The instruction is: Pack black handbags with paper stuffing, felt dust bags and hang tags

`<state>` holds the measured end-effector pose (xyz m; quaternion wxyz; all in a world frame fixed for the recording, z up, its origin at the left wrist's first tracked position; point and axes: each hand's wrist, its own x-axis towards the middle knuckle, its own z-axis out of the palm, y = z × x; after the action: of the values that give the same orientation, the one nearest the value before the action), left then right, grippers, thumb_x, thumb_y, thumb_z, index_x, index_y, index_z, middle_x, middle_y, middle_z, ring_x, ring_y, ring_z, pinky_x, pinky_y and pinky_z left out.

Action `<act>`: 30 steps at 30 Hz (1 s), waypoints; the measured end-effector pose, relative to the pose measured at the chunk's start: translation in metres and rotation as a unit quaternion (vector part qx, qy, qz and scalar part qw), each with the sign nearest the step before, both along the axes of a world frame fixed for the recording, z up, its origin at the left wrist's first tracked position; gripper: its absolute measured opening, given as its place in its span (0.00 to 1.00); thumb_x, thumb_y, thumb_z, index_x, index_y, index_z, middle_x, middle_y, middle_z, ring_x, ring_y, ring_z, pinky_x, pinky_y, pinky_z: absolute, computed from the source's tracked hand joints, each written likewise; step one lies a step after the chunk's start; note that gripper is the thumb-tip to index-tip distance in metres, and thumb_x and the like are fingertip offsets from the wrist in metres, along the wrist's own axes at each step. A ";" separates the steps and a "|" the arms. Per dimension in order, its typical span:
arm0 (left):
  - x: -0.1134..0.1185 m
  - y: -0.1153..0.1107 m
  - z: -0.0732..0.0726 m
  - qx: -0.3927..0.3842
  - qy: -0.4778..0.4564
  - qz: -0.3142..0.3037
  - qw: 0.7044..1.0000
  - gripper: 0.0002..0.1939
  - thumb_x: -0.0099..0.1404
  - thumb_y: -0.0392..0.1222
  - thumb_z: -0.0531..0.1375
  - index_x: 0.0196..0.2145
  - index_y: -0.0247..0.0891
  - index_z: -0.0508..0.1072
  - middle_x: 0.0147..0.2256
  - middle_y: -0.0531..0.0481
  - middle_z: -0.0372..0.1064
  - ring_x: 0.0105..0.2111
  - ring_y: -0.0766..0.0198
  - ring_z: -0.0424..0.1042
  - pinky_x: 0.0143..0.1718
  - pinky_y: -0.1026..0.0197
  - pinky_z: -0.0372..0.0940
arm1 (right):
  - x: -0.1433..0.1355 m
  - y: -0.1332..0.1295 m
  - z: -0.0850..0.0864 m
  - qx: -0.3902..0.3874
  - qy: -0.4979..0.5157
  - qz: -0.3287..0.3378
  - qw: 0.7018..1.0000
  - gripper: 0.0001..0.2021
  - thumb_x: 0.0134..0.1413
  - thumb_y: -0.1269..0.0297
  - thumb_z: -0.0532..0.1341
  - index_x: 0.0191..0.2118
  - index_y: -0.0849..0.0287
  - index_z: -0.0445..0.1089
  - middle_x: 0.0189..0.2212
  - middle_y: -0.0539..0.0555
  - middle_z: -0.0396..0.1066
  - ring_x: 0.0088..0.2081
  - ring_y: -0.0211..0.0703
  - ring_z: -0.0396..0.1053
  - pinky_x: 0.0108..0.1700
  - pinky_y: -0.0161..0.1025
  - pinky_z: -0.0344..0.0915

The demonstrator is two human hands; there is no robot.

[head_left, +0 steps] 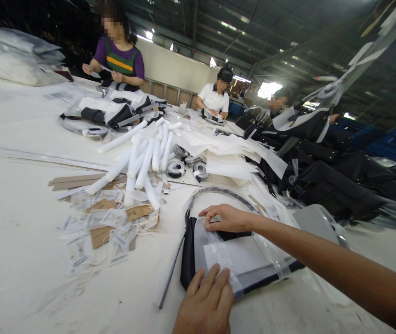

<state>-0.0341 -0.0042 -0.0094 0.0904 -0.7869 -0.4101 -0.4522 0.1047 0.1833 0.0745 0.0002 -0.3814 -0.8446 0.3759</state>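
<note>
A black handbag (187,257) lies on the white table in front of me, its curved handle (220,189) wrapped in clear plastic. A pale grey sheet (200,243) covers much of its face, with white paper (234,257) and clear film on top. With thumb and forefinger, my right hand (226,219) pinches the sheet's upper left corner. My left hand (206,301) rests on the bag's lower edge, fingers stretched out over the sheet. A thin dark strap (172,271) in plastic runs down the bag's left side.
Paper tags and small plastic packets (114,227) lie left of the bag. Beyond are white foam rolls (145,162), coiled straps (176,168) and white paper sheets (232,168). Black bags (333,185) pile up at right. Several people (123,60) work across the table.
</note>
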 end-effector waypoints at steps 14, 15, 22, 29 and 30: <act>0.000 -0.001 -0.001 -0.021 0.003 -0.004 1.000 0.13 0.66 0.36 0.51 0.40 0.40 0.76 0.48 0.57 0.76 0.50 0.64 0.71 0.65 0.62 0.46 | 0.010 -0.011 0.019 0.143 0.010 -0.011 0.990 0.02 0.57 0.65 0.65 0.34 0.55 0.75 0.51 0.56 0.73 0.53 0.48 0.70 0.58 0.46 0.60; 0.000 0.000 0.000 -0.017 0.001 -0.004 1.000 0.13 0.66 0.37 0.51 0.40 0.40 0.76 0.48 0.57 0.76 0.50 0.64 0.71 0.65 0.62 0.46 | 0.008 -0.012 0.015 0.137 0.006 -0.018 0.990 0.02 0.56 0.65 0.66 0.34 0.55 0.76 0.51 0.56 0.73 0.53 0.49 0.70 0.58 0.46 0.60; 0.000 0.001 0.001 0.001 0.005 -0.001 1.000 0.13 0.65 0.35 0.51 0.39 0.40 0.76 0.46 0.57 0.77 0.49 0.66 0.72 0.64 0.63 0.47 | -0.001 -0.012 0.000 0.099 0.000 -0.036 0.994 0.03 0.49 0.69 0.69 0.32 0.55 0.78 0.50 0.56 0.75 0.50 0.49 0.73 0.56 0.45 0.63; 0.001 0.002 -0.002 0.003 0.004 0.001 1.000 0.13 0.63 0.34 0.52 0.38 0.41 0.75 0.46 0.57 0.77 0.49 0.66 0.72 0.60 0.63 0.53 | -0.004 -0.005 0.001 0.076 0.002 0.013 0.997 0.01 0.50 0.68 0.68 0.30 0.55 0.78 0.54 0.55 0.72 0.53 0.50 0.71 0.58 0.45 0.61; 0.001 0.002 -0.003 0.002 0.006 0.000 1.000 0.13 0.63 0.34 0.52 0.39 0.41 0.75 0.46 0.56 0.77 0.49 0.66 0.71 0.60 0.63 0.54 | -0.004 -0.005 0.002 0.077 0.004 0.029 0.997 0.02 0.51 0.68 0.67 0.30 0.55 0.78 0.55 0.55 0.71 0.54 0.50 0.70 0.59 0.45 0.60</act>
<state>-0.0334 -0.0025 -0.0124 0.0940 -0.7892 -0.4088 -0.4485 0.1006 0.1783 0.0767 0.0218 -0.3537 -0.8818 0.3111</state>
